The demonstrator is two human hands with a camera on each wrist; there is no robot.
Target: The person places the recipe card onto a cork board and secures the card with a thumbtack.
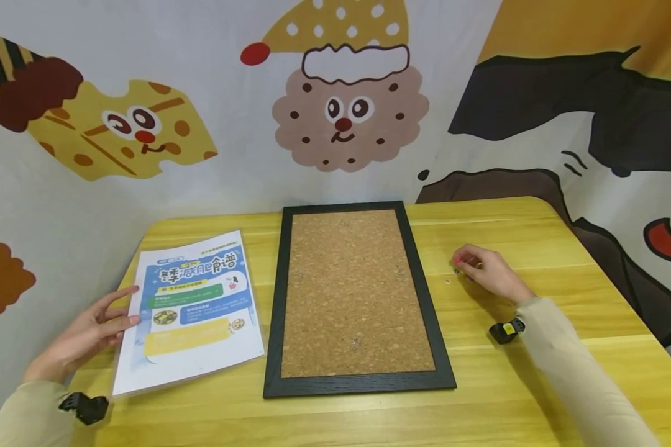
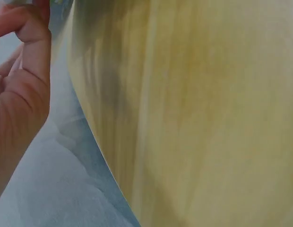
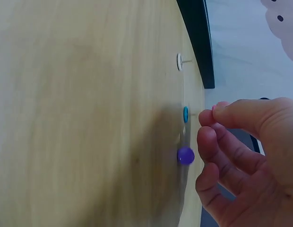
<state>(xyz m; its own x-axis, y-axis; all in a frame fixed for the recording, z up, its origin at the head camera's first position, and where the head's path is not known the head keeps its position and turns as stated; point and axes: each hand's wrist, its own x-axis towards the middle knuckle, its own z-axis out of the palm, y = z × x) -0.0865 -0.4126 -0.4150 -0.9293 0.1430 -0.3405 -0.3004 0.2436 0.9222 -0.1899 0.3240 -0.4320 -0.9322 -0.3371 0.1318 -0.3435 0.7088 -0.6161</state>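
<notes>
My left hand (image 1: 92,335) grips the left edge of a laminated sheet (image 1: 196,375) printed in blue, green and yellow. Its thumb lies over that edge, and the other fingers are partly hidden. To the right of the sheet lies a cork board (image 1: 358,292) in a black frame. Beyond the board, my right hand (image 1: 494,273) pinches a small pink pushpin (image 3: 214,108) between thumb and index finger, mostly covered by them. Below those fingers are a white thumbtack (image 3: 180,62), a blue thumbtack (image 3: 185,114) and a purple round-headed pin (image 3: 185,155) on the table.
The wooden table (image 1: 503,397) has a rounded far right corner. Behind it hangs a white cloth (image 1: 229,192) with cartoon food figures. A black camera is strapped at each wrist, over beige sleeves (image 1: 576,366).
</notes>
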